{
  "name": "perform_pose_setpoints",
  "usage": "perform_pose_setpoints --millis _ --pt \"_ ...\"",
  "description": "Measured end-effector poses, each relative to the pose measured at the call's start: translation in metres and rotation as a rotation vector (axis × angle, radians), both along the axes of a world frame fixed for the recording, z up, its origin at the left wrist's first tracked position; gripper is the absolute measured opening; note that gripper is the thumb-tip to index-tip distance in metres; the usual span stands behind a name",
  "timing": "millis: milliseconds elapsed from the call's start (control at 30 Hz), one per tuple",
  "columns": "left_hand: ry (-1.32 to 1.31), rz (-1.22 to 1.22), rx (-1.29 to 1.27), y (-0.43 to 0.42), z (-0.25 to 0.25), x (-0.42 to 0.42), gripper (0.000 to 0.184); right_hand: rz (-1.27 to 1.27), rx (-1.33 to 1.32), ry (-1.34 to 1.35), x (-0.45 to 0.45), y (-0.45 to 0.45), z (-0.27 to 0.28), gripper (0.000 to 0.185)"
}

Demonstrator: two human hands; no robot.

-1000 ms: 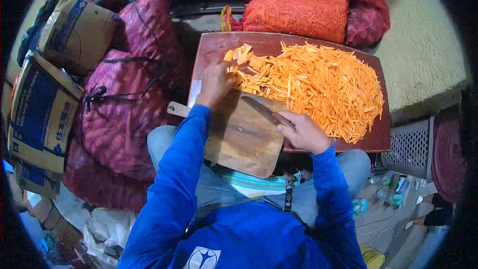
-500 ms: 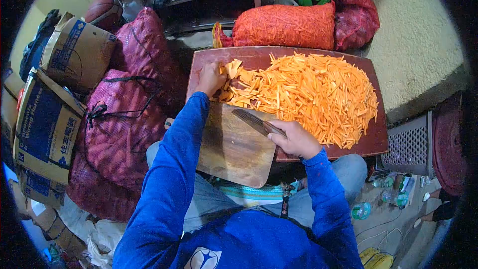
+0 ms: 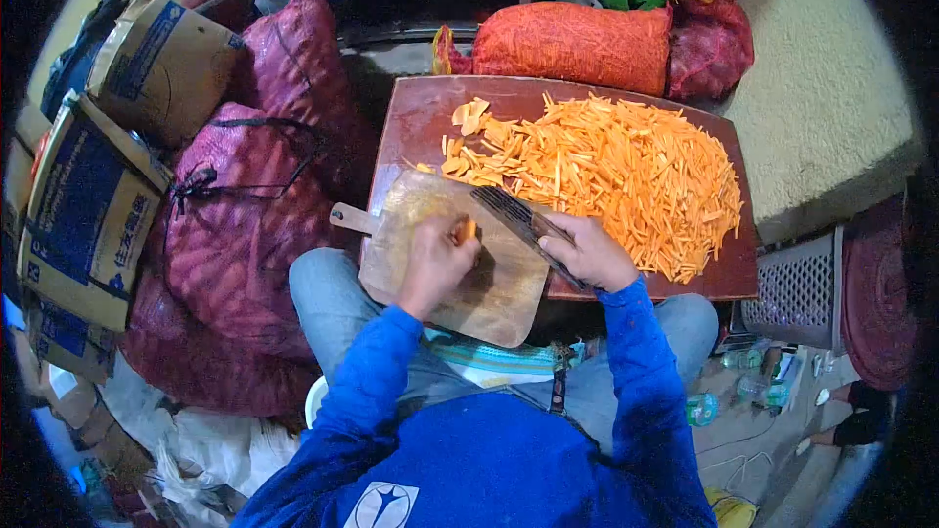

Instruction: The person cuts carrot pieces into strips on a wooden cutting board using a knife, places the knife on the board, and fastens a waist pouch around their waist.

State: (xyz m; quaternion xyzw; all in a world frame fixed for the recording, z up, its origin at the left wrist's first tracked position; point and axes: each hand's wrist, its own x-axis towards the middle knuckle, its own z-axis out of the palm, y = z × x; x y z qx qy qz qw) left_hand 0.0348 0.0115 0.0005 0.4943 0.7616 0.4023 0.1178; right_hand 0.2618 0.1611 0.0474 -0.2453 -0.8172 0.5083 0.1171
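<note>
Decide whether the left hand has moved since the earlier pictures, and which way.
Yes. Against the table, the left hand has moved away from the orange pieces near the far left corner, toward the near edge, over the cutting board.

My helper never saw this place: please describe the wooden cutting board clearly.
Find the dark red table, piled with thin orange strips. Over its near left edge lies the light brown, rectangular wooden cutting board. Its wide face and pale, holed handle set it apart from the narrow, dark-bladed knife.
</note>
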Motion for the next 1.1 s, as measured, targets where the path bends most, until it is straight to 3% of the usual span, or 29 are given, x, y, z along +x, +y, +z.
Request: perform_pose_setpoints --millis 133,400,533,667,1100 --pt "0.18 -0.011 -0.015 -0.012 0.006 0.027 0.039 0.001 0.047 -0.075 -0.002 -0.009 0.003 0.034" --pt "-0.067 -0.158 0.065 -0.033 0.005 0.024 0.035 -0.152 0.093 -0.036 0.0 -0.071 0.023 0.038" --pt "-0.015 -0.178 0.075 -0.033 0.001 0.025 0.024 -0.162 0.007 -0.106 -0.003 -0.099 0.025 0.038" --pt "0.088 -0.241 0.123 -0.034 -0.007 0.021 0.017 -0.201 0.033 0.009 -0.005 -0.114 0.02 0.038" --pt "0.105 -0.329 0.022 -0.03 0.005 0.014 0.026 -0.197 0.053 -0.2 0.002 -0.145 0.03 0.044"
